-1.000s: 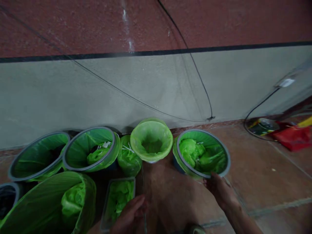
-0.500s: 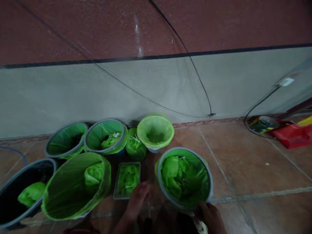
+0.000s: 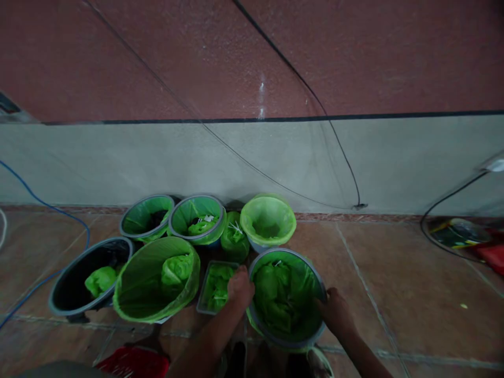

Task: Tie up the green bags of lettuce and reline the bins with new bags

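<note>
A round bin (image 3: pixel 252 310) with a grey rim and a green liner stands in front of me, and a bunched green plastic bag (image 3: pixel 277 294) lies inside it. My left hand (image 3: pixel 241 289) is closed at its left rim. On the opposite side my right hand (image 3: pixel 334 312) grips the rim, its thumb over the edge. Just left of my left hand is a clear rectangular tub (image 3: pixel 201 304) holding green plastic. Behind the bin stands a smaller lined bin (image 3: pixel 289 218), beside a tied green bag (image 3: pixel 235 241).
Two grey-rimmed lined bins (image 3: pixel 128 236) (image 3: pixel 214 236) stand by the wall. Nearer are a wide lined bin (image 3: pixel 129 294) and a dark oval tub (image 3: pixel 65 310), each with green plastic inside. A blue cable (image 3: pixel 39 197) crosses the left floor. A red dustpan (image 3: pixel 136 362) lies at the bottom.
My left hand has moved from above the floor beside the clear tub to the bin's left rim. My right hand has shifted up along the right rim. The view has turned left.
</note>
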The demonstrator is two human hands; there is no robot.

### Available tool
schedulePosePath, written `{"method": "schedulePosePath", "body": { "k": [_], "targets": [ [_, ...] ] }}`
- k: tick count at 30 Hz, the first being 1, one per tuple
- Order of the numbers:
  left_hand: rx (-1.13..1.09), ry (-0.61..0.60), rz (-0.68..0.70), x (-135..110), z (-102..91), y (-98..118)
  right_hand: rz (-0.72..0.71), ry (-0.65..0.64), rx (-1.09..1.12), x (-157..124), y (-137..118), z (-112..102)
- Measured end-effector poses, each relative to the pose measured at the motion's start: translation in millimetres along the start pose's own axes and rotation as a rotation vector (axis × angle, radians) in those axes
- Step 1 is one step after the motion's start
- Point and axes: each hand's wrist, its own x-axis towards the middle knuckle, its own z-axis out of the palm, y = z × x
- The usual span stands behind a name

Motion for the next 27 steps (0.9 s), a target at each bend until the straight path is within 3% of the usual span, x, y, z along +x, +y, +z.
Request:
{"method": "schedulePosePath", "body": {
  "k": [3, 7, 12, 16, 18, 20, 23, 25, 27],
  "targets": [
    [-0.052, 0.012, -0.032, 0, -3.6, 2, -0.049, -0.052, -0.249, 0, -17, -2],
    [-0.128, 0.019, -0.024, -2, -9.6, 0, -0.093, -0.064, -0.31, 1, -21, 2],
    [-0.045, -0.023, -0.01, -9, -15.7, 5, -0.08, -0.064, -0.279, 7, -10, 1],
    [-0.017, -0.041, 0.066, -20, -22.4, 1, -0.144, -0.002, -0.217, 4, 10, -12],
    [-0.131, -0.054, 0.127, -26, -27.7, -5, -0.186, 0.007, -0.129, 5, 18, -23],
    [-0.38, -0.026, 0.159, -29, -34.4, -13, -0.201, -0.01, 0.014, 10, 16, -37],
    [-0.694, 0.115, 0.074, -25, -42.2, -23, -0.2, -0.066, 0.298, 33, -15, -52],
    [-0.741, 0.162, -0.009, -19, -41.0, -32, -0.174, -0.069, 0.473, 58, -49, -53],
    [-0.725, 0.134, -0.044, -14, -32.8, -43, -0.116, -0.025, 0.618, 89, -85, -46]
  ]
}}
